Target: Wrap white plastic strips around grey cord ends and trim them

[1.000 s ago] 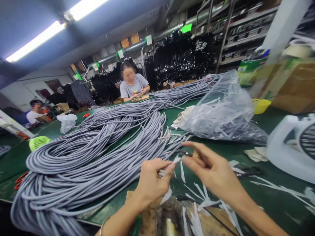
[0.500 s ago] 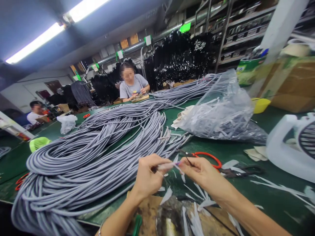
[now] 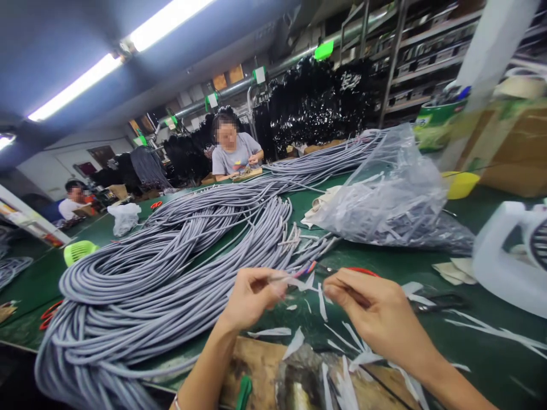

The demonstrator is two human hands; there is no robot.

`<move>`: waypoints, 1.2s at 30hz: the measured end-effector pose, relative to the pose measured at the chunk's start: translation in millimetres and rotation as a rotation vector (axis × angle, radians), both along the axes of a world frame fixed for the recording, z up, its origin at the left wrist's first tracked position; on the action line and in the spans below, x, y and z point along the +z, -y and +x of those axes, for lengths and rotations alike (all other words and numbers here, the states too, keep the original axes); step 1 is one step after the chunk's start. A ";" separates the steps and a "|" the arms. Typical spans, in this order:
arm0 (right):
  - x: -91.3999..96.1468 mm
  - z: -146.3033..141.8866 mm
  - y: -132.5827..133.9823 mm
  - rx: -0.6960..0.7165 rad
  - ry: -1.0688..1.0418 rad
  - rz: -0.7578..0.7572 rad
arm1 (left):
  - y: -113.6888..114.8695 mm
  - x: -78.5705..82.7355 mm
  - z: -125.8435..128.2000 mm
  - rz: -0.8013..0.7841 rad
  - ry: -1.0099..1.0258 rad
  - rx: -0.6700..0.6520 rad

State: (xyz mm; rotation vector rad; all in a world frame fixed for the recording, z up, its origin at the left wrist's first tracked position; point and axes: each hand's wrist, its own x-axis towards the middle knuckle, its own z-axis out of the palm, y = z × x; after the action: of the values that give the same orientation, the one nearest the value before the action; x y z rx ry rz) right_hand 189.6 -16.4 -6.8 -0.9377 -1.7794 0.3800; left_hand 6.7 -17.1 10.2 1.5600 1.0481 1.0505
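Observation:
My left hand is closed around the end of a grey cable, with the thumb and fingers pinching it. Thin red and blue wires stick out of that end toward the right. A thin white strip hangs off beside them and stretches toward my right hand. My right hand's fingertips are pinched together just right of the wires, apart from them; whatever they hold is hidden. Behind that hand lie red-handled scissors, partly covered. Loose white strips lie below the hands on the green table.
A large bundle of grey cables covers the left side. A clear plastic bag of scraps and a white plastic appliance stand right. In front is a wooden board with a green-handled tool. A co-worker sits across.
My right hand has moved right, away from the cable end, so the red and blue wires now show. The left hand still holds the cable. The view has shifted slightly.

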 end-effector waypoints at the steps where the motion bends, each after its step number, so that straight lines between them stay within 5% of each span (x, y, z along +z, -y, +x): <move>1: 0.1 -1.4 1.4 0.049 0.013 0.028 | -1.8 -0.6 0.0 0.002 0.014 0.064; 5: -2.2 -4.0 4.0 0.130 0.038 0.096 | -7.2 -5.7 3.2 0.157 -0.083 0.198; 10: -3.8 -1.2 -0.2 -0.110 -0.056 -0.018 | -6.2 -8.1 5.3 0.200 -0.138 0.114; 14: -8.3 -4.2 -1.7 -0.032 -0.011 -0.128 | -5.0 -12.4 7.5 0.206 -0.172 0.092; 18: -16.3 -7.1 -0.1 0.008 0.040 0.067 | -5.8 -17.9 9.8 0.188 -0.249 0.117; 22: -16.8 -2.7 -0.2 -0.102 0.111 0.207 | -2.6 -18.7 11.5 0.355 -0.407 0.051; 27: -6.7 0.4 -7.0 -0.100 -0.001 -0.052 | 5.1 -15.9 12.1 0.510 -0.332 0.030; 31: -4.1 -4.2 -12.8 0.081 -0.095 -0.302 | 6.5 -13.5 13.1 0.331 -0.116 0.103; 36: -5.3 -3.9 -16.1 0.083 -0.129 -0.336 | 6.3 -13.8 14.6 0.171 -0.026 -0.025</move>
State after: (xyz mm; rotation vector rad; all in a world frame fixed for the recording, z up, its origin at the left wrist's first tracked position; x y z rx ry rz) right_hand 185.7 -0.3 -12.1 -1.0472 -1.6687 0.7934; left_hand 21.2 -23.4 -3.6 1.7232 0.9747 1.1297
